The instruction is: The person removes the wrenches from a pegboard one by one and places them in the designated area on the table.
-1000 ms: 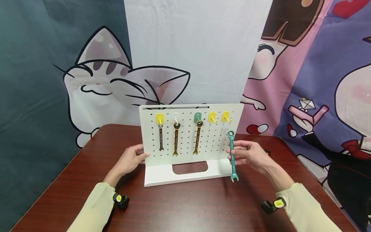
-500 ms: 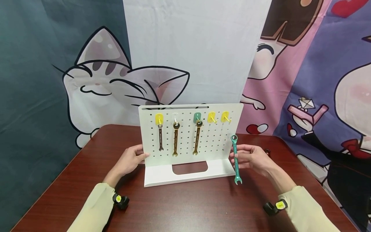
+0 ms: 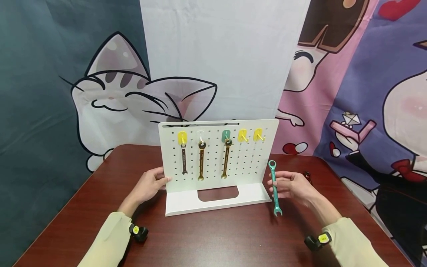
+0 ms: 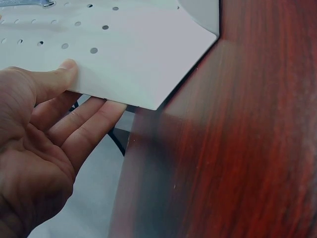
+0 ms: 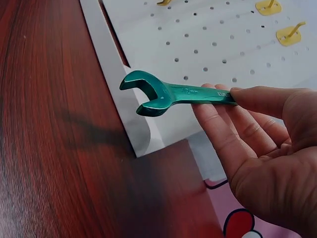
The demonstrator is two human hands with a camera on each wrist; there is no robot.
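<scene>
A white pegboard stand [image 3: 248, 159] stands on the table. My left hand [image 3: 151, 184] pinches its left edge, thumb on the front face and fingers behind, as the left wrist view shows. Off the board's right side, my right hand [image 3: 291, 186] pinches a green combination wrench [image 3: 275, 185] between thumb and fingers, ring end up and open end down. In the right wrist view the wrench's open jaw [image 5: 148, 94] points away from the hand. Three wrenches hang on the board: a small dark one [image 3: 184, 159] and two bronze ones, a middle wrench [image 3: 201, 161] and a right wrench [image 3: 226, 159].
Two yellow hooks, a nearer one [image 3: 242, 135] and a rightmost one [image 3: 258, 135], hold nothing. Behind my right hand a dark wrench end [image 3: 307, 175] lies on the brown table [image 3: 213, 237], partly hidden. A printed curtain [image 3: 227, 55] hangs behind the table.
My right hand has moved the green wrench slightly right and down, away from the board's right edge. The left hand keeps its hold on the board.
</scene>
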